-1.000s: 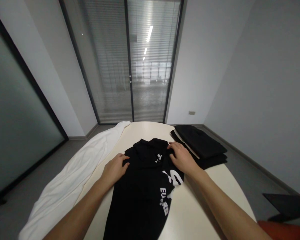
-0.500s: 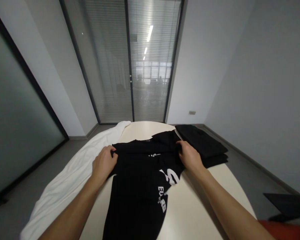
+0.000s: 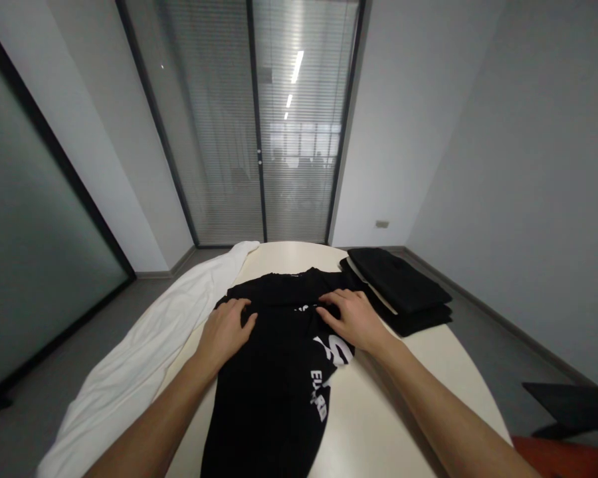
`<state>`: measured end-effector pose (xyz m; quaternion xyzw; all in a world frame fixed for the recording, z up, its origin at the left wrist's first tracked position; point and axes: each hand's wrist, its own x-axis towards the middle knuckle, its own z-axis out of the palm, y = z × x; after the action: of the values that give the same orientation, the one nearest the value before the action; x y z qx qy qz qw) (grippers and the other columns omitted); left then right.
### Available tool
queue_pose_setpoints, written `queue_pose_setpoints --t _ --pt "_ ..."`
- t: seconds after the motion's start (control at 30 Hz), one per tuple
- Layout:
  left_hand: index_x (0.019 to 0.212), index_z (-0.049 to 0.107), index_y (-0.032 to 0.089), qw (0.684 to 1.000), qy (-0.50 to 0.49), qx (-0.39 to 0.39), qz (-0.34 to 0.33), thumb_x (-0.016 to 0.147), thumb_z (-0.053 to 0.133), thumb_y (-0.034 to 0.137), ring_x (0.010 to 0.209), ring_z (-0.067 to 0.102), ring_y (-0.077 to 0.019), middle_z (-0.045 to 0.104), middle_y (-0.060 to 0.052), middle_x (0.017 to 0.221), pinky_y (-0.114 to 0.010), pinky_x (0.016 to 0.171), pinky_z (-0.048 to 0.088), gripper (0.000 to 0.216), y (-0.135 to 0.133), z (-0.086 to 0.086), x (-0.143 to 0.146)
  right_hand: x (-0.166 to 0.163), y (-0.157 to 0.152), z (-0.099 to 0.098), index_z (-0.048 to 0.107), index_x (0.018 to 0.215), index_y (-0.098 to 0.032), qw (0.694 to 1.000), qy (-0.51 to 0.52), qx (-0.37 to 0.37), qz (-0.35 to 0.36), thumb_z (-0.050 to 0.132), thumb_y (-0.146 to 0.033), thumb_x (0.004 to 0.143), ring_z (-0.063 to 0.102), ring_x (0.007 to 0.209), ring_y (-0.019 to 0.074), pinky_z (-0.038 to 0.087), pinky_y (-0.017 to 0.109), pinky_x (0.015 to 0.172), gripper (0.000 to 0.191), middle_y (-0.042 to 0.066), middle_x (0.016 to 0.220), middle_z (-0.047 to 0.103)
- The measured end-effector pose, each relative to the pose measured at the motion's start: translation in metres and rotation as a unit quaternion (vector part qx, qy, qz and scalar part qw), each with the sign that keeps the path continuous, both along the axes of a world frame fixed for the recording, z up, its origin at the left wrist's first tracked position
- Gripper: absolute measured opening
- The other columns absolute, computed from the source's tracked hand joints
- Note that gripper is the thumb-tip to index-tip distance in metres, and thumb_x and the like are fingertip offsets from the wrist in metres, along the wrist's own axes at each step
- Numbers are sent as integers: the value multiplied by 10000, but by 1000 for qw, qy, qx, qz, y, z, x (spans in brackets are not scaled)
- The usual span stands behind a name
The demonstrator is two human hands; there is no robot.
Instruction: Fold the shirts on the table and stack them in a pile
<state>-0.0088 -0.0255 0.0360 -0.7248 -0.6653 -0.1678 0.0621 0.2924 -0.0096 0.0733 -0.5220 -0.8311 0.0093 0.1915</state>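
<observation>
A black T-shirt [image 3: 272,378] with white printed letters lies spread lengthwise on the cream table [image 3: 373,411], its collar at the far end. My left hand [image 3: 228,332] rests over the shirt's upper left side, thumb and fingers apart. Over the upper right side, by the print, is my right hand [image 3: 353,318], also with thumb and fingers apart. Neither hand shows cloth pinched in it. Parts of the shirt's shoulders and sleeves are hidden beneath the hands.
Folded black garments [image 3: 401,285] are stacked at the table's far right, with a pale layer between them. A white cloth [image 3: 144,352] hangs along the left edge. An orange-red seat [image 3: 563,458] stands at lower right. Blinds-covered glass doors [image 3: 299,199] are beyond.
Both hands have let go of the shirt's upper side edges and moved inward over it, fingers opening. The right shoulder cloth has come away from the stack and now lies flatter.
</observation>
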Motion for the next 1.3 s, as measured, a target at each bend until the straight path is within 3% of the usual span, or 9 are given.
queue_pose_setpoints --t 0.17,0.33,0.43,0.53,0.67,0.8,0.9,1.13,1.3 --pt "1343 572 161 998 -5 -61 -33 899 529 555 1150 610 -306 660 -128 1279 -419 1027 426 595 -7 -3 10 -1 -3 -11 530 1393 -190 993 -2 -100 67 579 -521 895 613 1149 289 419 419 1010 600 137 1277 643" --pt "1478 428 136 993 -8 -112 -30 902 488 596 1428 373 -329 401 -169 1549 -520 1170 249 740 -1 -18 7 4 5 -30 360 1510 -155 986 26 -138 86 579 -549 888 411 1396 313 263 504 1162 768 185 1488 468" --pt "1463 447 105 997 -1 -79 -9 931 469 515 1412 400 -305 407 -185 1542 -467 1160 292 672 4 -20 0 6 6 -31 365 1500 -161 985 38 -146 89 535 -557 916 408 1397 312 240 539 1166 725 191 1487 465" --pt "1375 566 144 997 28 -13 66 921 490 450 1332 474 -346 447 -194 1502 -470 1086 376 552 5 -15 -7 7 2 -22 441 1439 -191 984 37 -139 109 537 -576 914 438 1369 307 236 569 1157 658 171 1463 494" --pt "1278 662 220 990 53 -8 128 917 489 444 1242 519 -398 534 -174 1416 -516 991 429 459 5 -11 -19 3 -7 -4 535 1365 -223 979 51 -98 174 590 -564 894 427 1365 284 294 500 1142 584 133 1478 478" --pt "1219 689 177 995 50 -21 82 926 481 341 1201 550 -335 655 -135 1264 -462 1043 411 395 13 -16 -26 -7 -14 7 651 1266 -234 960 48 -120 248 648 -567 850 530 1222 267 393 416 1065 533 102 1273 633" --pt "1307 605 97 998 15 -7 58 909 477 259 1202 563 -288 609 -156 1328 -390 1070 413 448 21 -20 -29 -13 -18 7 676 1248 -226 954 47 -148 256 709 -491 814 568 1135 263 425 398 1021 510 93 1156 680" --pt "1452 398 46 988 -29 55 144 880 469 230 1285 501 -332 430 -213 1479 -427 1072 416 604 28 -23 -40 -1 -14 7 740 984 -196 917 101 -291 254 682 -191 717 582 753 136 449 227 667 273 3 879 650" --pt "1449 399 30 980 3 83 181 863 525 273 1401 322 -412 287 -262 1544 -516 1115 329 647 18 -16 -35 23 -3 8 674 832 -178 907 81 -343 229 655 -99 647 523 705 113 406 210 638 202 -36 779 595"
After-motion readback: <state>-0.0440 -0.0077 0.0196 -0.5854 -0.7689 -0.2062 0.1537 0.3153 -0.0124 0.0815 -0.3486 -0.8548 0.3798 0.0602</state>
